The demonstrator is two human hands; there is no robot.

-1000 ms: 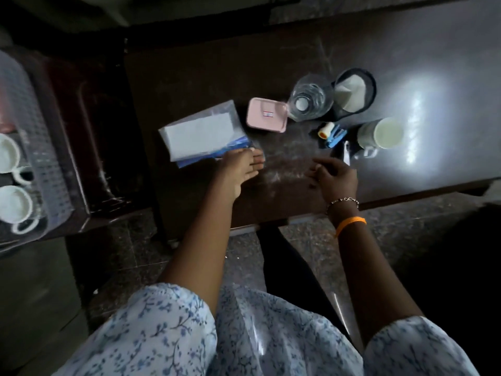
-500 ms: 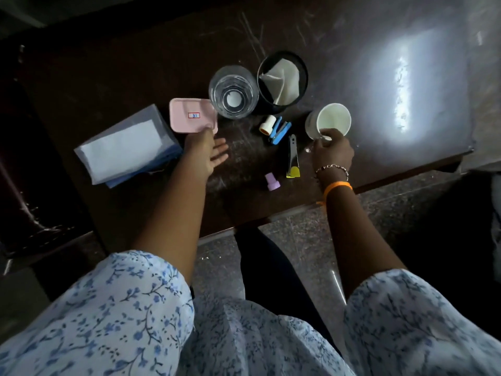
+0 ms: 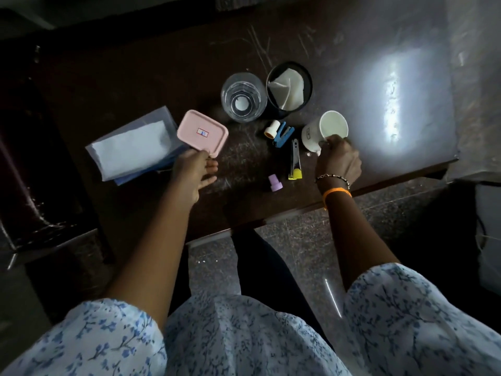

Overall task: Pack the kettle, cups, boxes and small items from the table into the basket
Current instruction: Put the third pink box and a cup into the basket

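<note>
In the head view, a dark brown table (image 3: 162, 63) is seen from above, its near edge running just past the person's wrists. The pink box (image 3: 202, 133) is held lifted and tilted by the left hand (image 3: 193, 173), its near corner pinched between thumb and fingertips, beside the plastic-wrapped packet (image 3: 132, 147) that lies toward the left edge. The white cup (image 3: 324, 132) is gripped at its handle by the right hand (image 3: 337, 165), whose fingers are curled round it; the cup is tipped toward the left, near the table's near edge, and whether its base is touching the wood cannot be told. A clear glass (image 3: 243, 96) and a black holder (image 3: 289, 89) with white paper inside are set side by side, touching or nearly so, further from the near edge. Between them and the hands, a small white roll (image 3: 272, 128), blue clips (image 3: 283, 132), a nail clipper with a yellow end (image 3: 295, 162) and a small purple cap (image 3: 275, 183) are scattered. A beaded bracelet (image 3: 332, 178) and an orange band (image 3: 337, 191) are worn on the right wrist. Blue-flowered sleeves (image 3: 108, 337) fill the bottom of the view.
</note>
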